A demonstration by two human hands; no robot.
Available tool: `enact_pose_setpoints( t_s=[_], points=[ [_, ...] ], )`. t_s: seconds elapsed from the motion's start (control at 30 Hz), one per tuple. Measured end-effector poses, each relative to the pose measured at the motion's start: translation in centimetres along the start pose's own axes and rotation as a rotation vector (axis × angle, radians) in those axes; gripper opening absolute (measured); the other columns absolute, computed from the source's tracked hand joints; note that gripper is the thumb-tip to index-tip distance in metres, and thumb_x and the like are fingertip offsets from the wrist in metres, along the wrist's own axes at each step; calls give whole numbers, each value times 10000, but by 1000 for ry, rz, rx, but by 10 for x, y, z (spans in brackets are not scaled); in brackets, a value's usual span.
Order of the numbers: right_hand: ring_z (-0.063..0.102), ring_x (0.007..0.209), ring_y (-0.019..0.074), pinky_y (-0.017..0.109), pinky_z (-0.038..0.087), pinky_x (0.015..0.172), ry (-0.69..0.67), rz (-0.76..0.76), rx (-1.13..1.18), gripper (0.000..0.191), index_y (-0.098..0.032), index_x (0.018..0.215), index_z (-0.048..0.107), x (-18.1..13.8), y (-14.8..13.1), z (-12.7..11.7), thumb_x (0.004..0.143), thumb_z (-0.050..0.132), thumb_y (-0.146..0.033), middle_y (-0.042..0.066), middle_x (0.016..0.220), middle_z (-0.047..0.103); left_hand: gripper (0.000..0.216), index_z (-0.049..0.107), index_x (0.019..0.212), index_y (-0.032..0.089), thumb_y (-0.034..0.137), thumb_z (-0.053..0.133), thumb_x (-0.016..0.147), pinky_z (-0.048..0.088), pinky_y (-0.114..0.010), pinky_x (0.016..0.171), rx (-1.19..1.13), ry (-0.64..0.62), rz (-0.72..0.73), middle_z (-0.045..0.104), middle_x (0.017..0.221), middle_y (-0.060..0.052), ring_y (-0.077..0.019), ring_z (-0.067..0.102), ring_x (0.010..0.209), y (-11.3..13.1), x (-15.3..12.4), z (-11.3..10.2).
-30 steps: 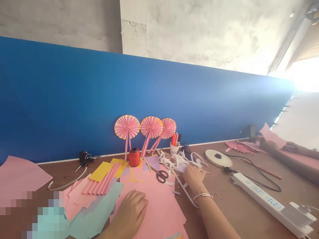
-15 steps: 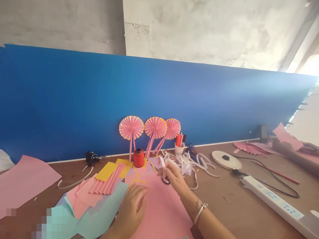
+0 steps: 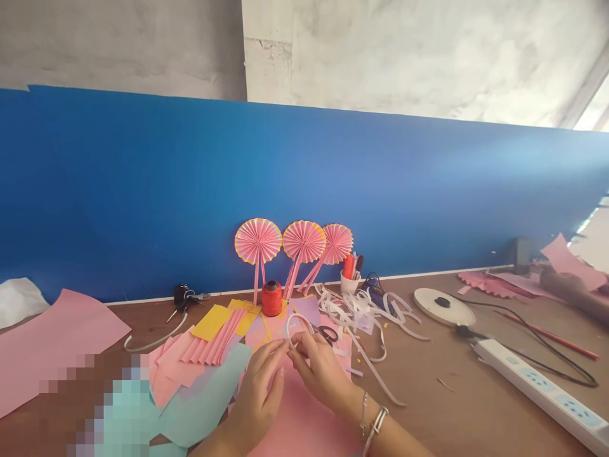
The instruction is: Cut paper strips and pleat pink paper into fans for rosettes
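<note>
My right hand (image 3: 318, 365) pinches a narrow roll of white tape (image 3: 288, 325), which stands up as a ring above the fingertips. The fingertips of my left hand (image 3: 259, 381) meet the ring's lower left edge; its fingers are together and the thumb stands a little apart. Where the fingers touch the tape is partly hidden. Below both hands lies a large pink paper sheet (image 3: 295, 425). Black-handled scissors (image 3: 329, 334) lie just beyond my right hand. Pleated pink paper (image 3: 215, 346) and a yellow paper (image 3: 212, 322) lie to the left.
Three round pink paper fans (image 3: 304, 241) lean on the blue partition (image 3: 190, 190), behind a red thread spool (image 3: 272, 299). Tangled white strips (image 3: 345, 314), a pen cup (image 3: 350, 283), a round white lid-like disc (image 3: 435, 310) and a power strip (image 3: 537, 387) stand right. Another person's arm (image 3: 575, 292) shows far right.
My left hand has moved up and right to meet the tape roll. My right hand has brought the roll left and turned its ring more face-on. The view has shifted slightly.
</note>
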State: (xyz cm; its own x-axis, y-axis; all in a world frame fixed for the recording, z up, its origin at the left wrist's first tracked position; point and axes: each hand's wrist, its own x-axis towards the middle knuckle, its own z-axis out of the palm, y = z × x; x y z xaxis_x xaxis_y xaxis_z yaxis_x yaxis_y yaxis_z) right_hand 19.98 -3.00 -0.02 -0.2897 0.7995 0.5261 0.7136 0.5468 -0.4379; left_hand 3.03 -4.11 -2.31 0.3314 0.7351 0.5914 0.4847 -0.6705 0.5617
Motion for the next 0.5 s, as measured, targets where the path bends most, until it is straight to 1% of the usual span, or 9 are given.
enact_pose_setpoints(
  t_s=[0.03, 0.07, 0.13, 0.2, 0.27, 0.33, 0.4, 0.47, 0.5],
  points=[
    [516, 628, 174, 260, 374, 623, -3, -25, -20, 21, -218, 898, 456, -1, 0, -1, 896, 443, -201, -23, 606, 578, 389, 508, 1281, 246, 167, 393, 918, 474, -371, 978, -9, 22, -9, 579, 1252, -94, -207, 533, 1174, 0, 0, 0],
    [517, 635, 175, 261, 377, 630, -14, -55, -32, 58, -215, 929, 454, -1, -1, -2, 882, 447, -183, -22, 619, 576, 352, 546, 1227, 241, 170, 401, 914, 483, -367, 965, -18, 46, -20, 604, 1212, -88, -205, 553, 1147, -1, 1, -1],
    [517, 643, 175, 269, 385, 657, -53, -126, -44, 189, -205, 1005, 442, -2, -2, -4, 838, 437, -115, -17, 651, 575, 275, 598, 1113, 230, 185, 421, 907, 506, -361, 924, -38, 97, -53, 645, 1125, -81, -203, 593, 1078, -2, 2, -2],
    [519, 653, 176, 274, 385, 674, -88, -180, -41, 288, -197, 1061, 424, -3, -3, -4, 806, 416, -62, -4, 695, 595, 207, 612, 1026, 222, 208, 451, 897, 523, -360, 881, -60, 133, -90, 663, 1054, -78, -205, 618, 1014, -3, 4, -2],
    [524, 668, 179, 269, 379, 663, -96, -194, -29, 294, -196, 1075, 422, -3, -4, -3, 819, 406, -53, 17, 755, 628, 154, 604, 978, 219, 231, 482, 884, 528, -367, 855, -86, 147, -119, 666, 1007, -76, -210, 625, 977, -3, 6, -2],
    [522, 659, 179, 260, 366, 632, -103, -179, -31, 213, -201, 1016, 450, -3, -5, 0, 849, 418, -74, 23, 763, 636, 108, 588, 934, 221, 244, 501, 876, 522, -377, 848, -108, 144, -132, 657, 980, -71, -213, 619, 970, -3, 7, -2],
    [505, 625, 171, 245, 342, 593, -124, -147, -49, 124, -210, 875, 472, -3, -5, 3, 859, 438, -92, 2, 686, 602, 66, 569, 853, 223, 245, 509, 868, 513, -386, 850, -115, 141, -141, 645, 980, -70, -218, 609, 981, -3, 7, -2],
    [487, 600, 161, 231, 314, 559, -139, -100, -65, 158, -216, 747, 444, -3, -5, 5, 845, 458, -92, -19, 616, 545, 59, 542, 804, 224, 245, 521, 855, 511, -394, 850, -123, 154, -164, 643, 991, -71, -223, 609, 982, -2, 6, -1],
    [483, 601, 158, 226, 304, 550, -139, -77, -69, 178, -216, 715, 429, -3, -5, 6, 837, 466, -91, -23, 602, 526, 35, 541, 824, 224, 249, 531, 846, 511, -398, 851, -131, 165, -184, 646, 993, -74, -226, 613, 979, -2, 6, -1]
  ],
)
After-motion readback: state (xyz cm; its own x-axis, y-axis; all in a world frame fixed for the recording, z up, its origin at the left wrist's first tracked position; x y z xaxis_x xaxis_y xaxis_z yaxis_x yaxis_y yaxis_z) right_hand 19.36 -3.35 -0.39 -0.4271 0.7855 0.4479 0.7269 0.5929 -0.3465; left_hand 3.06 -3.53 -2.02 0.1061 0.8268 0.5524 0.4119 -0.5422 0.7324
